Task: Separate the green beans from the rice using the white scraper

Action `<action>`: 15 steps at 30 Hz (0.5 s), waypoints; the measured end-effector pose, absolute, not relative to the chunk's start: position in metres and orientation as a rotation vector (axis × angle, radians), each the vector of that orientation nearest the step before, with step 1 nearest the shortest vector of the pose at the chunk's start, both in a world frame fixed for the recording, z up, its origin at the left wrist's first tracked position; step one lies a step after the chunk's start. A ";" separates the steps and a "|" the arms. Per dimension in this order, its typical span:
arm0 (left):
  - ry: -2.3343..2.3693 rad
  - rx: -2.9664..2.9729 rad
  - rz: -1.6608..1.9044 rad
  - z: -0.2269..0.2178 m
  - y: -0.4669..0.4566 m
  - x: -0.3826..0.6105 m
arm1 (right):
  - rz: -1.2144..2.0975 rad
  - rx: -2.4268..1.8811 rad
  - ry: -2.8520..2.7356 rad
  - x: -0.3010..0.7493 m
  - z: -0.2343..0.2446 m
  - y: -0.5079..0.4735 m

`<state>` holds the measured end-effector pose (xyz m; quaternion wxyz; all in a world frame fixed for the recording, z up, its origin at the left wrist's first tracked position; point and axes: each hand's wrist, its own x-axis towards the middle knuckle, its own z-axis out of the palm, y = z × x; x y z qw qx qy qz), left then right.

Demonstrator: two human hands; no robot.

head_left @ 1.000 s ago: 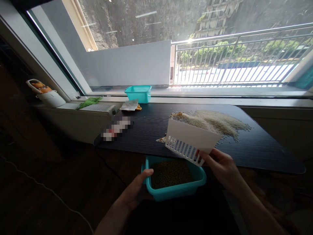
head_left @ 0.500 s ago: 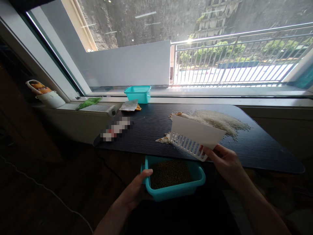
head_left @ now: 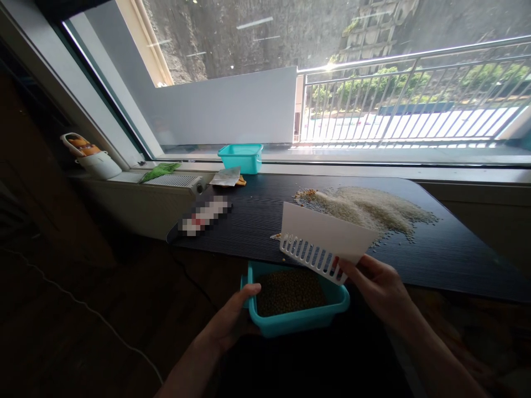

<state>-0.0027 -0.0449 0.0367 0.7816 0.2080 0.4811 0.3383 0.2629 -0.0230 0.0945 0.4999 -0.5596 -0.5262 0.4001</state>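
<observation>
My left hand [head_left: 234, 315] grips the left rim of a teal plastic basin [head_left: 290, 325], thumb over the edge. Small brown grains or beans [head_left: 292, 293] lie in it, just below the table's front edge. In my right hand [head_left: 375, 282] is a white slotted plastic sheet [head_left: 326, 235], held by its lower right corner and tilted over the table edge, its slots toward the basin. Behind the sheet a broad pile of pale, rice-like grains [head_left: 373, 207] spreads over the dark table [head_left: 257, 213]. A few pale bits [head_left: 276, 236] show at the sheet's left edge.
A second teal basin [head_left: 244, 159] stands at the back by the window, with a paper packet [head_left: 226, 177] in front of it. A blurred-out item [head_left: 205, 215] lies at the table's left. Farther left, a radiator [head_left: 166, 190] carries a green cloth [head_left: 161, 171] and a white pot [head_left: 99, 164].
The white sheet has come a little nearer and left, its slotted edge now lower, by the basin. Less of the small pale heap shows beside it. The left hand keeps its hold.
</observation>
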 end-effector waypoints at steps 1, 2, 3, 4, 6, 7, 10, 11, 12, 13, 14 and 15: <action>1.038 0.448 0.731 0.037 -0.045 -0.003 | 0.975 -1.353 -1.282 0.260 0.093 -0.026; 1.041 0.449 0.734 0.037 -0.045 -0.004 | 0.978 -1.357 -1.291 0.257 0.092 -0.028; 1.047 0.450 0.737 0.037 -0.044 -0.004 | 0.973 -1.367 -1.294 0.255 0.091 -0.031; 1.051 0.449 0.738 0.037 -0.044 -0.004 | 0.954 -1.383 -1.287 0.253 0.090 -0.033; 1.059 0.445 0.738 0.037 -0.044 -0.005 | 0.863 -1.426 -1.243 0.252 0.089 -0.035; 1.062 0.443 0.741 0.036 -0.044 -0.005 | 0.800 -1.450 -1.213 0.253 0.088 -0.034; 1.077 0.445 0.743 0.037 -0.044 -0.004 | 0.641 -1.522 -1.185 0.262 0.083 -0.027; 1.083 0.448 0.740 0.037 -0.044 -0.004 | 0.600 -1.545 -1.187 0.267 0.081 -0.024; 1.083 0.450 0.734 0.037 -0.045 -0.004 | 0.565 -1.566 -1.189 0.273 0.079 -0.022; 1.081 0.449 0.726 0.038 -0.045 -0.004 | 0.528 -1.587 -1.185 0.279 0.079 -0.019; 1.076 0.449 0.723 0.039 -0.044 -0.004 | 0.498 -1.607 -1.179 0.284 0.078 -0.018; 1.072 0.448 0.722 0.039 -0.044 -0.004 | 0.475 -1.620 -1.168 0.288 0.079 -0.017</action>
